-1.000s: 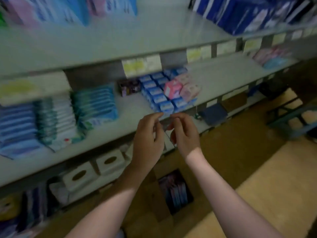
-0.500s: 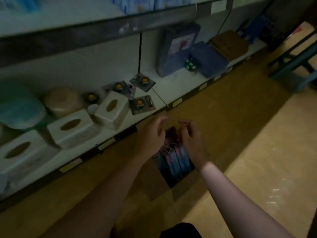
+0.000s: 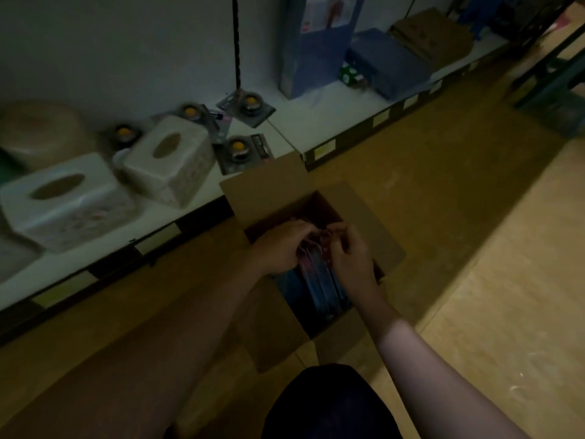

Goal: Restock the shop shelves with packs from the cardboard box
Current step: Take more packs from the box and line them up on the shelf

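Observation:
An open cardboard box stands on the floor against the bottom shelf, its flaps spread. Inside it, blue and pink packs stand on edge in a row. Both my hands are down in the box at the far end of the row. My left hand has its fingers curled over the tops of the packs. My right hand pinches the top edge of a pack beside it. The light is dim, so which pack each hand holds is hard to make out.
White tissue-box covers and carded items with yellow centres lie on the bottom shelf to the left. Blue boxes and a brown box stand further right. A stool frame is at the far right. My dark-clothed knee is below the box.
My view has dropped from the middle shelves to the floor. Both hands came down from the shelf edge into the cardboard box and took hold of the packs.

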The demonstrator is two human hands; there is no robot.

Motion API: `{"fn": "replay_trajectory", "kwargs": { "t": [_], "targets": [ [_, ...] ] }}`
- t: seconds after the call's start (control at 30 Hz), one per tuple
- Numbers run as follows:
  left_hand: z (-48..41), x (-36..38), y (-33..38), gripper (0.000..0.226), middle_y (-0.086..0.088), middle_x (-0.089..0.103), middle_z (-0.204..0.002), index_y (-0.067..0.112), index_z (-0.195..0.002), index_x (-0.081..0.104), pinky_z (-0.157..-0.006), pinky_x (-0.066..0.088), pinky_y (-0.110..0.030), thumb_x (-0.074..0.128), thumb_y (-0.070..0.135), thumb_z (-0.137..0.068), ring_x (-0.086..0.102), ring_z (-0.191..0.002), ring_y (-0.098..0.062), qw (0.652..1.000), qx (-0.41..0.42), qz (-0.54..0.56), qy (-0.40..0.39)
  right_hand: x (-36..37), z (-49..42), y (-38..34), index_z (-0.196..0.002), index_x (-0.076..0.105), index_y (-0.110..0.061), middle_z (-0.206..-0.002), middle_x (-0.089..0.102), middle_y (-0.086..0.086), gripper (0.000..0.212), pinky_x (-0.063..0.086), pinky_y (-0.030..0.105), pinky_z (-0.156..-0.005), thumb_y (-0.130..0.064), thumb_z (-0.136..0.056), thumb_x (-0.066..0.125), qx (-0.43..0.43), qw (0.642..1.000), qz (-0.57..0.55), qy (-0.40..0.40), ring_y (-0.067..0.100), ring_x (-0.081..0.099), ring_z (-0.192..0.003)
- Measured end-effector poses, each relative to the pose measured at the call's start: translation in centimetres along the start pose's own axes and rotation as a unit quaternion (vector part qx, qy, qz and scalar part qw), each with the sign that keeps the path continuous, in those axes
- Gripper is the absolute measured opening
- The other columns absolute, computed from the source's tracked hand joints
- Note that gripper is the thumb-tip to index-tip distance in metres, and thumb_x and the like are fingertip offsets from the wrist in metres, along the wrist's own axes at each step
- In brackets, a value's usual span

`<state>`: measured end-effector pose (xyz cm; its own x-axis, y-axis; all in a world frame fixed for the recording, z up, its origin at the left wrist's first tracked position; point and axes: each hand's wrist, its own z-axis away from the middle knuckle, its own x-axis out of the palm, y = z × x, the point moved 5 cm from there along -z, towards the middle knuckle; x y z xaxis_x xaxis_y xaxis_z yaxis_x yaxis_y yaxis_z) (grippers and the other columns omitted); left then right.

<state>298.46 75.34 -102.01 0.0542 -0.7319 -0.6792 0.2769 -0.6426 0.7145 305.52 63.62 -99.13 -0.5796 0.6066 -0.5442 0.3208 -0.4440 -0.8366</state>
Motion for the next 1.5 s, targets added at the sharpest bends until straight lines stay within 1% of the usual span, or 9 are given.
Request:
{"fn": "replay_trajectory", "kwargs": {
  "t": [0.17,0.33,0.43,0.63,0.77,0.93,1.07,1.17,1.5],
  "targets": [
    [-0.6,1.8,-2.3,0.022,-0.001,0.055,-0.099,0.022,-0.099,0.049,-0.081,0.048,-0.05,0.059,0.006,-0.088,0.055,-0.089,-0.02,0.999,-0.018,-0.026,-0.04,0.5,-0.1,2.0,-0.112,0.054,-0.02,-0.094,0.056,-0.013,0.017,0.042,0.009,-0.058,-0.016,-0.099,0.043,0.007,0.999,0.008,-0.053,-0.012,0.054,-0.073],
    [-0.5,1.9,-1.9,0.04,-0.003,0.051,-0.117,0.025,-0.126,0.055,-0.088,0.042,-0.041,0.062,0.012,-0.089,0.047,-0.107,-0.021,0.991,0.041,-0.116,-0.05,1.1,-0.4,2.8,-0.112,0.057,-0.014,-0.111,0.054,-0.009,0.018,0.039,0.006,-0.061,-0.015,-0.098,0.046,0.006,0.997,0.048,-0.068,0.003,0.053,-0.079],
    [-0.6,1.1,-1.4,0.038,-0.004,0.048,-0.121,0.02,-0.123,0.057,-0.089,0.042,-0.041,0.067,0.024,-0.087,0.042,-0.109,-0.021,0.982,0.069,-0.165,-0.056,1.1,-0.7,2.7,-0.111,0.059,-0.013,-0.117,0.054,-0.006,0.02,0.041,0.017,-0.06,-0.02,-0.1,0.044,0.004,0.993,0.085,-0.086,0.011,0.057,-0.083],
    [-0.2,-1.2,-0.5,0.036,0.001,0.056,-0.13,0.018,-0.11,0.066,-0.104,0.037,-0.035,0.075,0.032,-0.079,0.042,-0.127,-0.015,0.993,0.066,-0.059,-0.073,0.4,-0.5,1.5,-0.103,0.056,-0.021,-0.093,0.065,0.006,0.023,0.046,0.035,-0.067,-0.035,-0.102,0.038,0.011,0.993,0.05,-0.103,0.019,0.06,-0.081],
    [-0.2,-2.3,-0.7,0.007,0.006,0.064,-0.091,0.023,-0.082,0.064,-0.083,0.05,-0.037,0.069,0.022,-0.086,0.06,-0.09,-0.01,0.998,0.01,0.06,-0.019,0.8,0.4,1.4,-0.114,0.058,-0.025,-0.101,0.058,-0.012,0.033,0.043,0.019,-0.07,-0.049,-0.097,0.042,0.069,0.977,-0.037,-0.197,0.002,0.055,-0.089],
    [0.4,-0.5,-0.7,0.009,0.002,0.063,-0.096,0.016,-0.093,0.063,-0.076,0.047,-0.028,0.058,0.023,-0.094,0.059,-0.086,-0.011,0.997,0.007,-0.024,-0.073,3.0,0.8,1.5,-0.129,0.051,-0.023,-0.116,0.057,0.0,0.054,0.048,0.032,-0.082,-0.056,-0.087,0.057,-0.1,0.947,0.212,-0.221,0.016,0.056,-0.103],
    [0.8,-0.5,-2.1,0.019,-0.006,0.064,-0.103,0.009,-0.102,0.065,-0.08,0.049,-0.037,0.051,0.021,-0.098,0.06,-0.091,-0.018,0.999,-0.031,-0.02,-0.022,5.5,1.4,1.3,-0.138,0.038,-0.011,-0.122,0.056,0.009,0.079,0.041,0.035,-0.091,-0.066,-0.083,0.051,-0.164,0.843,0.462,-0.22,0.023,0.055,-0.109],
    [0.8,-0.7,-2.8,0.025,-0.004,0.059,-0.122,0.011,-0.117,0.062,-0.091,0.046,-0.032,0.048,0.007,-0.096,0.055,-0.11,-0.019,0.998,-0.056,-0.022,-0.036,6.6,1.2,1.5,-0.14,0.031,-0.002,-0.128,0.054,0.012,0.09,0.039,0.034,-0.094,-0.067,-0.082,0.052,-0.149,0.802,0.54,-0.207,0.023,0.054,-0.114],
    [1.7,-1.7,-3.3,0.032,0.0,0.055,-0.12,0.025,-0.106,0.054,-0.084,0.045,-0.03,0.054,-0.002,-0.09,0.053,-0.108,-0.017,0.997,-0.068,0.021,-0.015,6.4,0.3,1.8,-0.139,0.027,-0.015,-0.117,0.062,0.007,0.079,0.034,0.04,-0.098,-0.057,-0.081,0.061,-0.086,0.836,0.517,-0.165,0.024,0.059,-0.107]
  ]
}}
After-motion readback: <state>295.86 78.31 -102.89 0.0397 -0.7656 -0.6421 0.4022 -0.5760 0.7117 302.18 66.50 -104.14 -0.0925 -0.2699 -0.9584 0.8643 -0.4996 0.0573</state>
